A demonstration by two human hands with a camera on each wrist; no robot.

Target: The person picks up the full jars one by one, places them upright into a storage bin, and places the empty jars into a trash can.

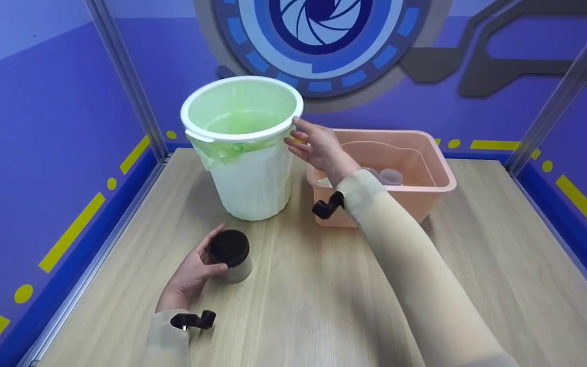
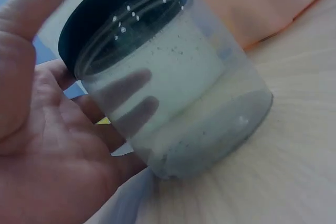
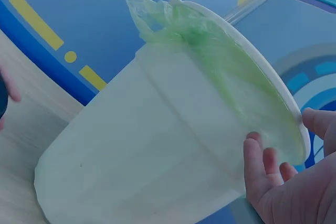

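A clear jar with a black lid (image 1: 229, 247) stands on the wooden table; its transparent body (image 2: 178, 93) shows up close in the left wrist view. My left hand (image 1: 191, 272) holds the jar from its left side, thumb in front and fingers behind. Farther back stands a white trash bin (image 1: 252, 183) lined with a thin green bag (image 3: 226, 72) that hangs over its outside. At the bin's right rim is my right hand (image 1: 324, 148), thumb tip at the rim and the other fingers loosely bent beside the bag.
A pink plastic tub (image 1: 438, 173) stands right of the bin, behind my right forearm. Inside it lie small clear cups (image 1: 391, 177), partly hidden. Blue printed walls (image 1: 59, 127) with metal corner posts (image 1: 128, 76) enclose the table.
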